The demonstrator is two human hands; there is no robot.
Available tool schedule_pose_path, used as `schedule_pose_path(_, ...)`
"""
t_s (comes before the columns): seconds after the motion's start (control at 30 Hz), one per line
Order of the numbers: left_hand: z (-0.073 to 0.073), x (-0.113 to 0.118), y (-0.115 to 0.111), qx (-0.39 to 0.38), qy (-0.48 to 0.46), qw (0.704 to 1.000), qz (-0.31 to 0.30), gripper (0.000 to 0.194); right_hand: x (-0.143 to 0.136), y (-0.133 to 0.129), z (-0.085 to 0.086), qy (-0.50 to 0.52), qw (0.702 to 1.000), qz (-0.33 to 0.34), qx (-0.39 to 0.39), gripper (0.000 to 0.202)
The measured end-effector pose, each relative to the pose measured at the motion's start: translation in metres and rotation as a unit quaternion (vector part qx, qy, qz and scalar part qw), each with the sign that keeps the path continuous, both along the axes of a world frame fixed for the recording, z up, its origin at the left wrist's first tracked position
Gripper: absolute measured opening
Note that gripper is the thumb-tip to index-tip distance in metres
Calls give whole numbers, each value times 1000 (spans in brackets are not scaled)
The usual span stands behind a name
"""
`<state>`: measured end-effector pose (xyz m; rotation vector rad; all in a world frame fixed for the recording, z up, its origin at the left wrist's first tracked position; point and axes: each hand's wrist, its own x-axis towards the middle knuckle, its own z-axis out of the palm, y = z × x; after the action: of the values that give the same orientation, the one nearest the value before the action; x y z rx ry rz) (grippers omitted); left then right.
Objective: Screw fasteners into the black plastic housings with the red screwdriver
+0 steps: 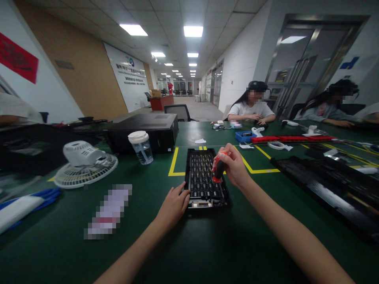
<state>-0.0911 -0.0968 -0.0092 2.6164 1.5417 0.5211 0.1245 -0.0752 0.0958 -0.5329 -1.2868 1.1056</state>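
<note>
A black rectangular panel (204, 173) with rows of cut-outs lies in front of me on the green table (207, 240). At its lower left edge rests my left hand (174, 201), fingers spread, holding nothing. Above the panel's right side, my right hand (232, 161) is wrapped round a red and black screwdriver (219, 169), whose handle shows; its shaft and tip cannot be made out.
A lidded clear cup (142, 148), a white fan (85, 161) and a black case (145, 132) stand left. At the right lie a long black part (325, 193), a red strip (293, 139) and a blue tray (245, 136). People sit across the table.
</note>
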Motion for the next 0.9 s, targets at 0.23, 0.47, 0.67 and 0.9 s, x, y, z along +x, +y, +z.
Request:
schedule_pose_path(0.23, -2, 0, 1, 5, -6, 1000, -1, 38, -3, 0, 0, -27, 999, -43, 16, 24)
schedule_pose_path(0.47, -1, 0, 0, 7, -4, 1000, -1, 37, -6, 2, 1, -67, 994, -78, 30, 29)
schedule_pose_path(0.67, 0, 0, 0, 9, 5, 1000, -2, 37, -7, 1, 2, -124, 977, -162, 61, 29)
schedule_pose_path(0.9, -1, 0, 1, 10, -7, 1000, -2, 35, -11, -4, 5, -156, 950, -250, 101, 33)
